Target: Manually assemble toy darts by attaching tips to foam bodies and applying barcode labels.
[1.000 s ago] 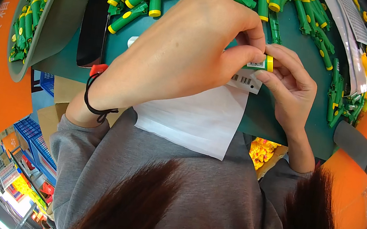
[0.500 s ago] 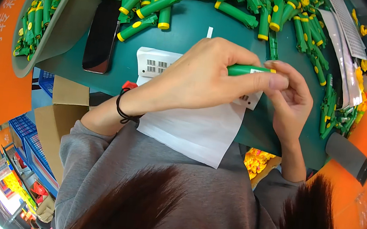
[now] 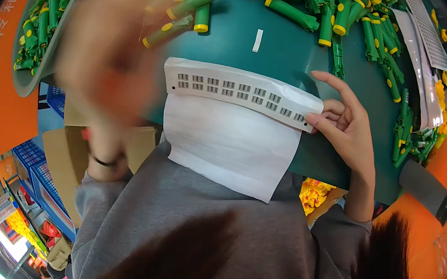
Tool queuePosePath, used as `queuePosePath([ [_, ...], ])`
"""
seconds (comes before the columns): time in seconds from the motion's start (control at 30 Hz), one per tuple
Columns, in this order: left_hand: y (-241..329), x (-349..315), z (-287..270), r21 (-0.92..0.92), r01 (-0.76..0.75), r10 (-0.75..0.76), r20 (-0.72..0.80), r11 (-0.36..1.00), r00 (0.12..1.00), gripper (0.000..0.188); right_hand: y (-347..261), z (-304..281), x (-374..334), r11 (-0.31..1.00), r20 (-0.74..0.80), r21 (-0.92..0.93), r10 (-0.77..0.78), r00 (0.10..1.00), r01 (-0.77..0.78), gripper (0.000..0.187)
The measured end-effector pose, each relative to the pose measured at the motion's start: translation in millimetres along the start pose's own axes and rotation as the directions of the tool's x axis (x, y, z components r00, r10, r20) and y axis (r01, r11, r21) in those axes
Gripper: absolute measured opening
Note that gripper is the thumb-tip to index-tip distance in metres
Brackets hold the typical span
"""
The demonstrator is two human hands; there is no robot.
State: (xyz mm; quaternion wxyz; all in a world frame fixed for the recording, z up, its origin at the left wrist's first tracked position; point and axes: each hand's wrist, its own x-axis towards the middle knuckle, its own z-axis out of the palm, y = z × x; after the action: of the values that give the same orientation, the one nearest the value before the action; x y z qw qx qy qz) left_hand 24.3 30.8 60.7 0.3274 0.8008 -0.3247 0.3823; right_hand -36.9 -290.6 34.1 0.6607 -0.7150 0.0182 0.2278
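Observation:
My left hand (image 3: 118,43) is smeared by motion over the left of the table, above the phone's place and near the grey bin; its fingers and anything in them cannot be made out. My right hand (image 3: 351,124) pinches the right end of a white sheet of barcode labels (image 3: 235,88), thumb on top and index finger stretched out. Two rows of small barcode labels run along the sheet's strip, with some gaps in the lower row. Its blank white lower part (image 3: 228,143) hangs over the table's near edge towards my lap.
Many green tubes with yellow ends (image 3: 292,13) are heaped along the far side. More lie in the grey bin (image 3: 67,25) at left. A small white strip (image 3: 258,40) lies mid-table. Label sheets (image 3: 413,68) and a dark grey cylinder (image 3: 426,189) are at right; a cardboard box (image 3: 63,170) stands at lower left.
My left hand has swung left, away from the right hand, and the green tube between them is out of sight. My right hand has come down onto the label sheet's end.

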Motion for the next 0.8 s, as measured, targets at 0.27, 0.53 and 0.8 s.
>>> queuePosePath([
  [0.27, 78.8, -37.6, 77.2, -0.153, 0.198, -0.141, 0.32, 0.968, 0.937, 0.038, 7.3, 13.9, 2.5, 0.95, -0.035, 0.313, 0.028, 0.999, -0.016, 0.044],
  [0.53, 73.3, -40.5, 89.5, -0.114, 0.128, -0.092, 0.276, 0.985, 0.957, 0.035, 5.3, 15.0, 7.5, 0.798, 0.006, 0.575, 0.213, 0.977, -0.178, 0.044],
  [0.8, 72.3, -35.9, 83.1, -0.142, 0.207, -0.163, 0.273, 0.968, 0.948, 0.034, 17.7, 17.8, 4.8, 0.927, -0.094, 0.367, -0.038, 0.995, 0.07, 0.049],
])
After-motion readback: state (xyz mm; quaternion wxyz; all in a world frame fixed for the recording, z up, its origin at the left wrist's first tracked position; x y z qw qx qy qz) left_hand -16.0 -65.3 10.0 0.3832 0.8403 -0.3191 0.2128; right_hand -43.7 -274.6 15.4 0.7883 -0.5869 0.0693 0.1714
